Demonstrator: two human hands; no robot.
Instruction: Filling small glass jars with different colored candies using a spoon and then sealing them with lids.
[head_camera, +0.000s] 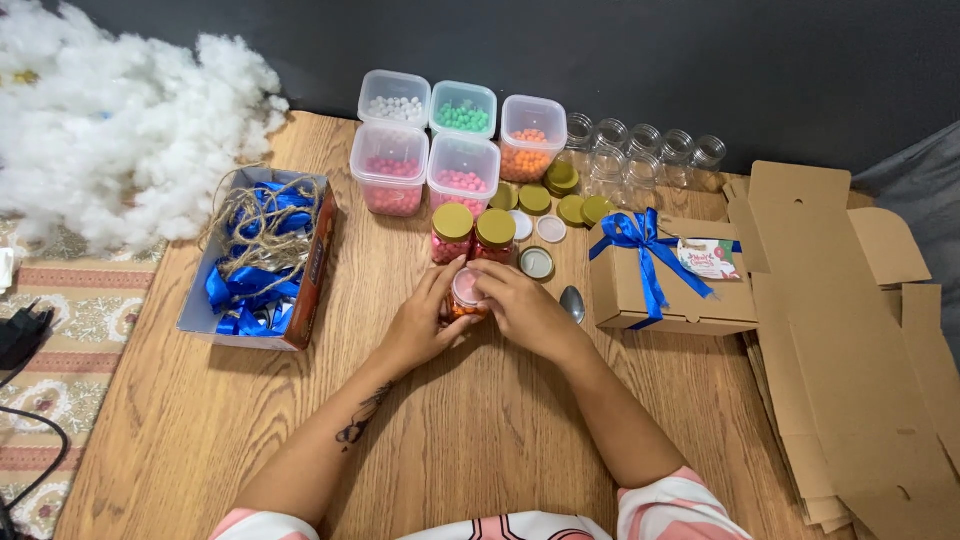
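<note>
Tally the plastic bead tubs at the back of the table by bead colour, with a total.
White beads: 1
Green beads: 1
Orange beads: 1
Pink beads: 2, the second right beside the first
Total: 5 tubs
</note>
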